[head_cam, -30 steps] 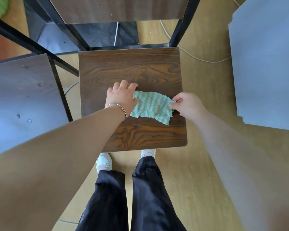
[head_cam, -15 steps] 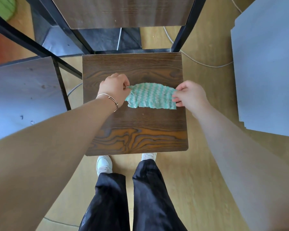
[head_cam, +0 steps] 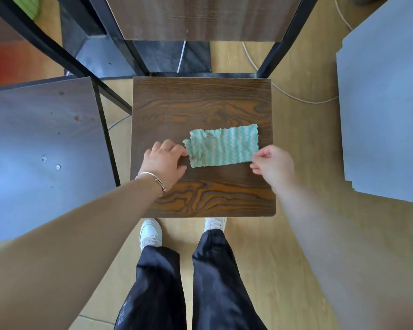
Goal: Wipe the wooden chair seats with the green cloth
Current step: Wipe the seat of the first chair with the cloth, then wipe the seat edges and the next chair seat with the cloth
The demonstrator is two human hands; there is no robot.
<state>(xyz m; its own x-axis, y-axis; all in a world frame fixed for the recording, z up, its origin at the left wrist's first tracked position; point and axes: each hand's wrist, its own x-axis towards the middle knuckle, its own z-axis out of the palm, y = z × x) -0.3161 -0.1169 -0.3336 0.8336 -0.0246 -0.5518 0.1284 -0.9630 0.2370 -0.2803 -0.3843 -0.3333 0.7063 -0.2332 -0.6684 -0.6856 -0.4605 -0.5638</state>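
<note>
The green cloth lies spread flat on the wooden chair seat, right of its middle. My left hand, with a bracelet on the wrist, rests on the seat. Its fingertips touch the cloth's left edge and its thumb is apart from the cloth. My right hand is at the cloth's lower right corner, and its thumb and forefinger pinch that corner.
The chair's wooden backrest and black metal frame rise at the far side. A second wooden seat stands to the left, a grey board to the right. A cable lies on the floor. My feet are under the near edge.
The cloth, held stretched above the seat between both hands, now lies flat on it. My left hand has let go of its end and both hands have drawn toward me.
</note>
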